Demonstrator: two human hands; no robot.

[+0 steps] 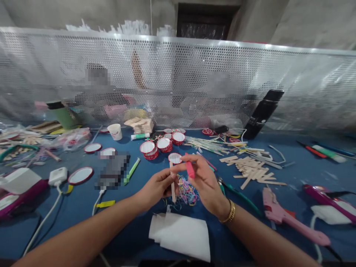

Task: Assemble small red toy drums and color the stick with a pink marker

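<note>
My left hand point(158, 188) pinches a wooden craft stick point(173, 191), which stands nearly upright between thumb and fingers. Close by on the right, my right hand point(206, 183) has a short pink tube-like thing point(190, 170) between its fingers; its exact kind does not show. The right thumb or a fingertip reaches toward the upper part of the stick. Beneath both hands lies a tangle of colourful thin strands point(188, 193). A folded white cloth or paper point(183, 234) is nearer to me. Red-rimmed round lids point(164, 143) are stacked just beyond my hands.
Loose craft sticks point(251, 170), green-handled pliers point(241, 196) and a pink glue gun point(292, 218) lie to the right. Leftward are a phone point(114, 170) with a cable, a white cup point(115, 131) and a green bottle point(62, 115). A perforated metal screen point(161, 66) borders the back.
</note>
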